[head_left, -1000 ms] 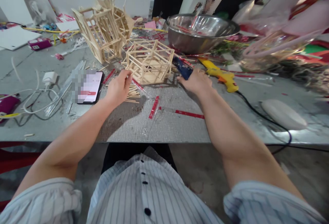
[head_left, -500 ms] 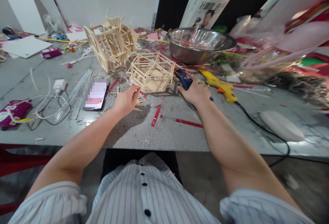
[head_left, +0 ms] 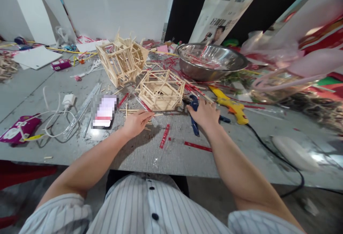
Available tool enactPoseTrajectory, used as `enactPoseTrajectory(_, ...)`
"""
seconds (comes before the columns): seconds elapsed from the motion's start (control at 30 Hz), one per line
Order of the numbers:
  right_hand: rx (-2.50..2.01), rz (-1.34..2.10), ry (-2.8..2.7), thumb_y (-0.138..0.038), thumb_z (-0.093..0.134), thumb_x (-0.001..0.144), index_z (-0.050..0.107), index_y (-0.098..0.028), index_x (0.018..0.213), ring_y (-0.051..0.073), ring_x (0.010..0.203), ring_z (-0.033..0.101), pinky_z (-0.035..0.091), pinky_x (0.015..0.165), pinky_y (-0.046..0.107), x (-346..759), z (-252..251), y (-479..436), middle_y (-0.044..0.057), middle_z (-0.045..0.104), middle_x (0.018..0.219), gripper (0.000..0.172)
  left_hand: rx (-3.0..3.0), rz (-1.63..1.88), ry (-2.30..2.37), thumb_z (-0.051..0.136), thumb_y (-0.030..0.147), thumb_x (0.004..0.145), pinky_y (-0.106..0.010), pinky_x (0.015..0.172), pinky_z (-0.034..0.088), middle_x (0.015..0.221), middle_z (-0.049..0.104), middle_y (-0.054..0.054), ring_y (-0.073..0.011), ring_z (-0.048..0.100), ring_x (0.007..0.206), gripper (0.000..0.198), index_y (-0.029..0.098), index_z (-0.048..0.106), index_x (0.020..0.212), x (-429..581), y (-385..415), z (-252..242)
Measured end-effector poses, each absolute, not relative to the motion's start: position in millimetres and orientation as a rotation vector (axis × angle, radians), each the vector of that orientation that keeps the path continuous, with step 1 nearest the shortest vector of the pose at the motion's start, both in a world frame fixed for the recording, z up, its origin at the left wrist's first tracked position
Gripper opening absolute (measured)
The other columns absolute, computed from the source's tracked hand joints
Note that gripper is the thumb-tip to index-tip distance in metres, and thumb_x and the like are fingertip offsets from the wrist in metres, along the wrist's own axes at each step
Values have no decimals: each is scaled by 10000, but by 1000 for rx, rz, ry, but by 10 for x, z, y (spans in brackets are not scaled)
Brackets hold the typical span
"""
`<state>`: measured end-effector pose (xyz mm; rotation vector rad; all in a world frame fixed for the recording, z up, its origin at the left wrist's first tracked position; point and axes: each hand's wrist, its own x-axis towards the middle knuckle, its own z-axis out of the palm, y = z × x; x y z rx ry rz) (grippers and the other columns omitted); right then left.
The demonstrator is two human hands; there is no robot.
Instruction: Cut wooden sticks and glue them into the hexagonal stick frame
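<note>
In the head view, my left hand [head_left: 137,122] is closed in a pinch on a thin wooden stick [head_left: 158,114], just in front of a low wooden stick frame [head_left: 160,100]. My right hand [head_left: 205,114] is over blue-handled pliers [head_left: 194,126], its fingers curled around them and the thumb on the near handle. The pliers' handles are spread apart, and their dark jaws point toward the frame's right side. Behind the low frame, a taller wooden stick structure [head_left: 118,64] leans to one side. Loose sticks [head_left: 131,111] lie by my left hand.
A phone [head_left: 104,111] lies left of my left hand, near a white charger [head_left: 69,100] with its cable. To the right are a yellow glue gun [head_left: 230,104] with a black cord and a steel bowl [head_left: 211,66]. Red plastic strips [head_left: 164,136] lie near the front edge.
The view has tilted up slightly, so everything sits lower. The pliers' handles now show spread apart under my right hand. A stick end now shows past my left fingertips.
</note>
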<state>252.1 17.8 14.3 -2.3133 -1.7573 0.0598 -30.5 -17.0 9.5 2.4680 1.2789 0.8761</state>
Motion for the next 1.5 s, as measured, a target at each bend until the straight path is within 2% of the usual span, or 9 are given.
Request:
enactPoseTrajectory(0.17, -1680, -53, -1909, -420, 311, 926, 618, -202, 1168, 227, 1212, 534, 371, 1080, 424, 2449, 186, 49, 114, 642, 1229, 448, 2520, 741, 1326, 430, 249, 957, -274, 731, 525, 979, 711, -93, -175, 683, 874, 296, 200, 683, 1104, -282, -200, 125)
enactPoseTrajectory(0.3, -1215, -9, -2086, -368, 406, 909, 683, -267, 985, 237, 1035, 631, 471, 972, 461, 2238, 161, -90, 80, 720, 1013, 304, 2541, 651, 1325, 413, 256, 965, -270, 708, 509, 956, 703, -91, -183, 682, 872, 308, 193, 672, 1119, -230, -237, 153)
enactPoseTrajectory(0.47, -867, -7, -2282, -301, 480, 909, 707, -262, 942, 212, 925, 642, 527, 882, 414, 2039, 108, -160, 58, 731, 906, 233, 2563, 536, 1291, 411, 226, 951, -310, 718, 507, 987, 700, -98, -214, 680, 874, 301, 198, 662, 1114, -169, -288, 215)
enactPoseTrajectory(0.6, -819, -10, -2300, -265, 485, 915, 713, -239, 910, 197, 837, 635, 539, 797, 372, 2021, 122, -171, 57, 723, 812, 230, 2595, 406, 1284, 427, 216, 941, -323, 716, 501, 973, 710, -94, -235, 680, 883, 277, 192, 664, 1081, -128, -296, 350)
enactPoseTrajectory(0.8, -884, 84, -2082, -264, 522, 908, 687, -247, 862, 184, 805, 644, 530, 768, 363, 2095, 265, -122, 45, 716, 796, 172, 2674, 202, 1341, 454, 265, 945, -311, 726, 475, 967, 727, -78, -242, 682, 907, 247, 172, 682, 967, -106, -241, 799)
enactPoseTrajectory(0.97, -888, 200, -1953, -276, 574, 874, 687, -246, 861, 185, 823, 639, 510, 773, 352, 2200, 627, 165, 30, 709, 805, 118, 2621, 263, 1449, 463, 294, 931, -281, 677, 425, 920, 726, -68, -207, 661, 846, 263, 166, 694, 928, -47, -100, 1206)
enactPoseTrajectory(1.1, -961, 255, -2061, -294, 584, 850, 702, -237, 846, 193, 841, 637, 487, 795, 358, 2207, 900, 550, 36, 708, 841, 131, 2521, 330, 1611, 491, 323, 880, -272, 607, 353, 821, 701, -54, -187, 618, 754, 272, 173, 692, 774, 43, 154, 1400)
enactPoseTrajectory(1.27, -1017, 298, -2136, -242, 556, 838, 705, -200, 882, 207, 905, 641, 468, 847, 370, 2120, 897, 979, 56, 722, 912, 161, 2435, 234, 1758, 509, 344, 816, -288, 576, 298, 716, 649, -56, -189, 569, 692, 280, 173, 680, 676, 107, 485, 1423)
enactPoseTrajectory(1.5, -1132, 262, -2146, -224, 516, 847, 707, -188, 968, 230, 977, 640, 467, 874, 388, 2025, 722, 1100, 82, 725, 1020, 229, 2405, 175, 1763, 487, 362, 807, -296, 571, 299, 620, 578, -36, -155, 504, 604, 332, 169, 622, 572, 142, 599, 1280)
